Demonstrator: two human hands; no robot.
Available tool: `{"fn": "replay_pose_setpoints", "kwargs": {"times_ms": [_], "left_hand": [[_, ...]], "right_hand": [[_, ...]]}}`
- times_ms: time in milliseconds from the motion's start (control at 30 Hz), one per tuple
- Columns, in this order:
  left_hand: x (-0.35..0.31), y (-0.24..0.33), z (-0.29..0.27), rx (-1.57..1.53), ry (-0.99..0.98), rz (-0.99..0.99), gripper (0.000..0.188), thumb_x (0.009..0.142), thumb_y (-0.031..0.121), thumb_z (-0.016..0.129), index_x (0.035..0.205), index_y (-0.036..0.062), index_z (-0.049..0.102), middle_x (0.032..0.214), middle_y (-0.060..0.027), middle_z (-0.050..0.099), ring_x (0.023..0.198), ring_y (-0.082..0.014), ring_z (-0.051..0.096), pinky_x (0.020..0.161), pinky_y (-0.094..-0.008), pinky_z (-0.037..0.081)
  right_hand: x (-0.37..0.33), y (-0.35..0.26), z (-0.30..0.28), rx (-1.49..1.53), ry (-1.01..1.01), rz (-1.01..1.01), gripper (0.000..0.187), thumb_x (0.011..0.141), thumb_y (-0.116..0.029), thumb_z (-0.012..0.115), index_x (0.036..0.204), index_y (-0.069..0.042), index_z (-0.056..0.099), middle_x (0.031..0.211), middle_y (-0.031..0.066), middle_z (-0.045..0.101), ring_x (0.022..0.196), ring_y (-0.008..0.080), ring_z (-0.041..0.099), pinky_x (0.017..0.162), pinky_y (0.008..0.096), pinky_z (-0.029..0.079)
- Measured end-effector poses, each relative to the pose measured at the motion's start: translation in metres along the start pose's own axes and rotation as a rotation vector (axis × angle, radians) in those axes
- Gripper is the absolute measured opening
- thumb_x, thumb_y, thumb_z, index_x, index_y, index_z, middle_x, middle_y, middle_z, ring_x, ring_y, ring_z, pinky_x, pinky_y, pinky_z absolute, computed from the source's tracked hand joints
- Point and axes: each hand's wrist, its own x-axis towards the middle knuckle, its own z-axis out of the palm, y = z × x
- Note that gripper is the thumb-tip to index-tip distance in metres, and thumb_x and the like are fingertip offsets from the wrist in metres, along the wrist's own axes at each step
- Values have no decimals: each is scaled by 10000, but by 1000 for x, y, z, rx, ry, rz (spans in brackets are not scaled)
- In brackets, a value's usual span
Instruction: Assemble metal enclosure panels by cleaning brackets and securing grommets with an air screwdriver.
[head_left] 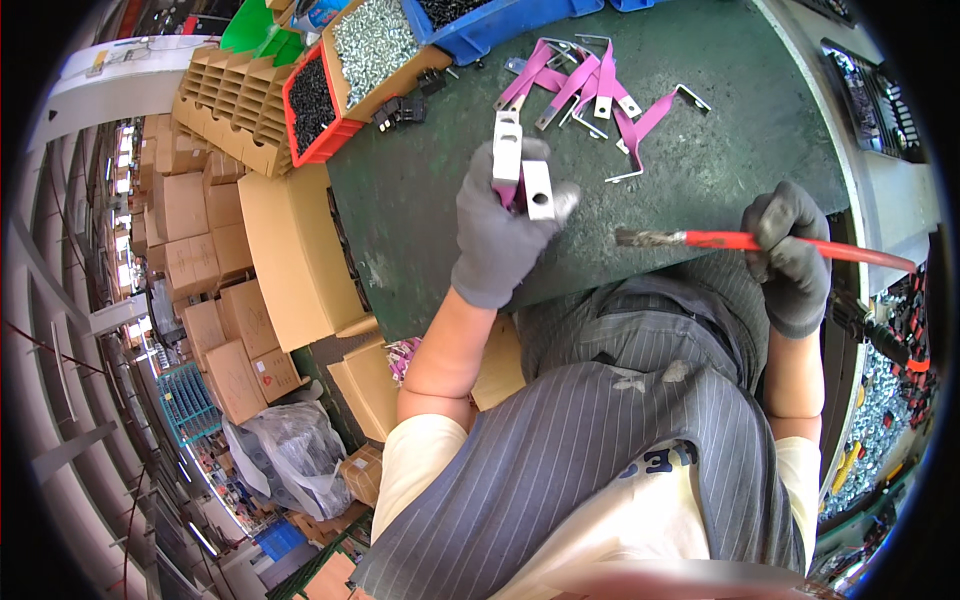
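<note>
The right hand grips a red-handled brush, its tip well apart from the metal-ended pink strips clasped in the left hand, whose ends stick out at its far and right sides. Whether these have been brushed is hard to tell. Farther off on the table, more loose pink strips lie unheld, beyond both hands.

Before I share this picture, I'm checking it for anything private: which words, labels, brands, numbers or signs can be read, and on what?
Cream shirt: large dark letters, partly hidden by the striped apron; I won't copy them out.
Cartons at left: marks too small to read.
Red-handled brush in the right hand: no text visible.
Pink-sleeved metal pieces in the left hand: no text visible.
</note>
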Motion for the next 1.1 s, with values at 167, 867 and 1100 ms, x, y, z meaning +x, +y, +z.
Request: {"fn": "replay_pose_setpoints", "kwargs": {"times_ms": [167, 867, 1100], "left_hand": [[44, -21, -1, -7, 38, -129, 210, 723, 76, 714, 905, 41, 616, 731, 10, 590, 582, -35, 500, 498, -189, 394], [98, -49, -3, 974, -48, 255, 244, 695, 267, 683, 885, 125, 629, 874, -83, 600, 838, -290, 574, 712, -391, 466], [86, -47, -20, 817, 82, 385, 253, 644, 167, 721, 870, 109, 623, 872, -67, 596, 842, -280, 561, 739, -382, 459]], "right_hand": [[11, 27, -50, 206, 135, -97, 194, 761, -192, 515, 884, -44, 489, 650, 50, 472, 460, 92, 358, 421, 202, 297], [12, 34, -49, 248, 161, -76, 212, 783, -219, 541, 919, -62, 499, 657, 62, 519, 510, 110, 439, 449, 213, 344], [13, 38, -46, 213, 245, -45, 278, 855, -307, 488, 945, -44, 495, 644, 60, 510, 484, 108, 419, 429, 219, 313]]}}
